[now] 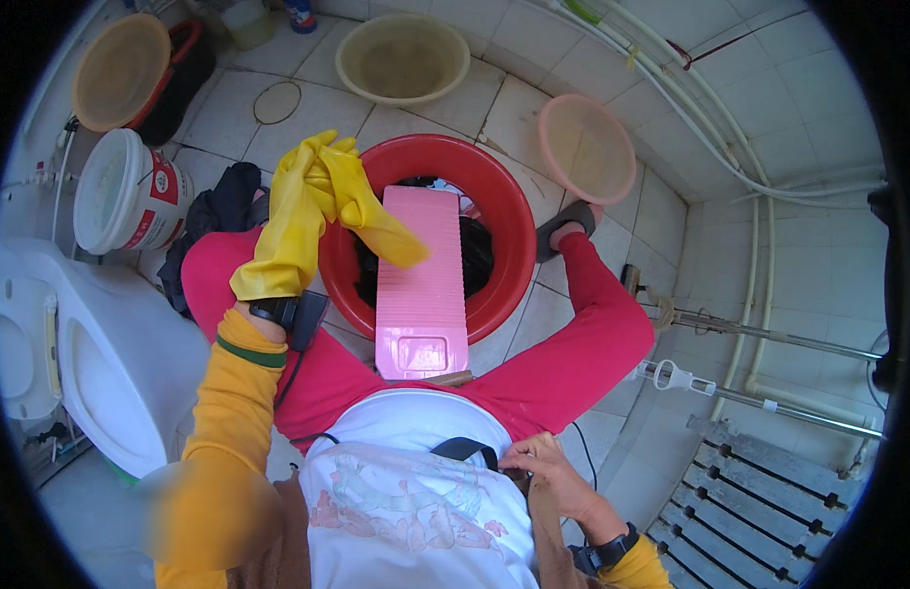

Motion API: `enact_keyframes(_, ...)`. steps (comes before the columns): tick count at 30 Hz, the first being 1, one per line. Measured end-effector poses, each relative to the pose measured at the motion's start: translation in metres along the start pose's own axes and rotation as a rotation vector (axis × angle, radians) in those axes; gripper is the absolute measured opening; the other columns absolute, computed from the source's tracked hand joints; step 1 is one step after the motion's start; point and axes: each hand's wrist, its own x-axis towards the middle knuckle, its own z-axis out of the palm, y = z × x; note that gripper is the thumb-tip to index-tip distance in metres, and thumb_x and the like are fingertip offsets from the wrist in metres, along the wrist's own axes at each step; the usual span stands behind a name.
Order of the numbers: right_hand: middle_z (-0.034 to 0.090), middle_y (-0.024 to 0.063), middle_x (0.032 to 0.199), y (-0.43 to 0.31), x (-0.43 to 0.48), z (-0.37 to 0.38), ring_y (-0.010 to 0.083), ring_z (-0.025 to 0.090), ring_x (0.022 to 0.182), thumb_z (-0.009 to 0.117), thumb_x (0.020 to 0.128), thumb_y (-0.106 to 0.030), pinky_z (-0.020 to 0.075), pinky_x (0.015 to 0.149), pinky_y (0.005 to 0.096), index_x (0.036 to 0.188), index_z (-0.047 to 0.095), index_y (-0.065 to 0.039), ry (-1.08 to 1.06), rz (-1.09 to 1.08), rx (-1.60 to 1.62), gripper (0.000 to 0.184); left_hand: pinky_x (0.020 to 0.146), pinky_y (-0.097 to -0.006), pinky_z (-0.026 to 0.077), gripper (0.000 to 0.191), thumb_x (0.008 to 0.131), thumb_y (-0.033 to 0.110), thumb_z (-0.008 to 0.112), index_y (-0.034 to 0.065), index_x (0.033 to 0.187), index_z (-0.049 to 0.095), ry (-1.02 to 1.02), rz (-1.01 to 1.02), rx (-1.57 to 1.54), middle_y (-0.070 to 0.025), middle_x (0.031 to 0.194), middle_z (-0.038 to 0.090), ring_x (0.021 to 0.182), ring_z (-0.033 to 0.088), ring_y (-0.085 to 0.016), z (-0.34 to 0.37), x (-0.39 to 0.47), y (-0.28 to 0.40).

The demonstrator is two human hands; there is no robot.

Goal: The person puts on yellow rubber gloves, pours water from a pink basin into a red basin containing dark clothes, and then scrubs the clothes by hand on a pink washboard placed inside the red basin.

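My left hand (pixel 296 188) wears a yellow rubber glove and holds a second, loose yellow rubber glove (pixel 377 228). That loose glove hangs over a pink plastic washboard (pixel 421 294), its cuff blurred. The washboard leans in a red plastic basin (pixel 510 221) between my legs, its lower end out over the near rim. Dark wet cloth (pixel 477 258) lies in the basin on both sides of the board. At my waist, my bare right hand (pixel 547 471) has its fingers closed at the end of a black strap (pixel 466 448), beside a brown garment edge.
A white bucket (pixel 105 195) and dark clothing (pixel 226 202) are on the left, near a white toilet (pixel 123 375). Farther off stand a beige basin (pixel 403 92) and a pink basin (pixel 620 151). Metal poles (pixel 779 416) and a slatted rack (pixel 749 501) are at right.
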Motion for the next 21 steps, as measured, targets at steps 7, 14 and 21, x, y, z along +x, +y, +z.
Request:
enact_keyframes(7,0.07,0.0148,0.128,0.005,-0.001,-0.003,0.0341,0.067,0.12,0.083,0.085,-0.021,0.0523,0.107,0.0421,0.138,0.071,-0.008,-0.139,0.015,0.26,0.056,0.107,-0.0509,0.057,0.06,0.11,0.037,0.061,-0.0026,0.154,0.051,-0.016,-0.013,0.0,-0.0243,0.146,0.064,0.124,0.069,-0.037,-0.002,0.0,0.001)
enact_keyframes(14,0.069,0.0162,0.129,-0.009,0.004,-0.006,0.0357,0.066,0.121,0.079,0.088,-0.019,0.0519,0.107,0.041,0.139,0.069,-0.005,-0.183,-0.082,0.06,0.054,0.109,-0.0502,0.056,0.061,0.109,0.037,0.062,-0.0024,0.154,0.05,-0.021,-0.029,0.028,-0.0242,0.147,0.063,0.127,0.067,-0.036,-0.002,0.0,0.004)
enact_keyframes(21,0.07,0.0156,0.127,-0.027,-0.004,-0.007,0.0322,0.067,0.118,0.066,0.1,-0.02,0.0504,0.107,0.0365,0.13,0.07,-0.003,-0.164,0.118,0.066,0.034,0.111,-0.05,0.055,0.063,0.109,0.037,0.063,-0.002,0.156,0.047,-0.026,-0.04,0.019,-0.0237,0.149,0.061,0.129,0.066,-0.035,0.0,0.0,0.001)
